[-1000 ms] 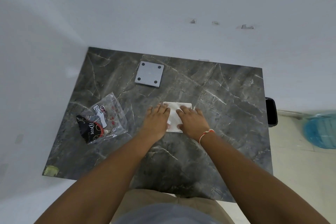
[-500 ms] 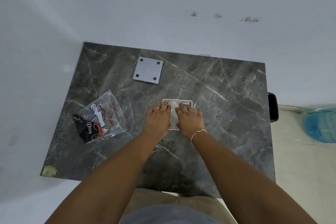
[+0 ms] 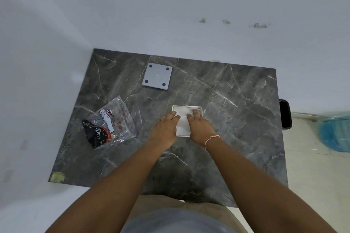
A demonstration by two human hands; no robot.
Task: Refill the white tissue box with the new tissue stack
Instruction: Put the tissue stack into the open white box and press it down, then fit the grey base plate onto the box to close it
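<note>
dark grey marble-patterned tabletop [image 3: 236,119] with pale veins fills the middle of the view, set against white walls on its far and left sides; near its centre sits the square white tissue box [image 3: 201,108], open side up, with the white tissue stack [image 3: 182,122] lying inside its rim; the person's left hand [image 3: 165,131] lies palm down over the box's left edge, fingers flat and together, fingertips on the tissue; the right hand [image 3: 198,128], a red-and-white thread bracelet [image 3: 211,139] at its wrist, lies palm down over the right side, fingers spread slightly on the stack; neither hand grasps anything, both simply flat on the tissues, with a strip of white paper showing between them; to the far left of the box, well apart, a flat square grey plate with four dark round pads at its corners [image 3: 157,76] lies on the marble; to the left, near the left hand but not touching it, a crumpled clear plastic wrapper with black and red printing [image 3: 108,126] lies flat; a small piece of yellowish tape [image 3: 56,177] marks the table's near left corner; a blurred blue translucent object [image 3: 336,134] stands on the pale floor to the right, past a black object [image 3: 286,115] at the table's right edge.
</note>
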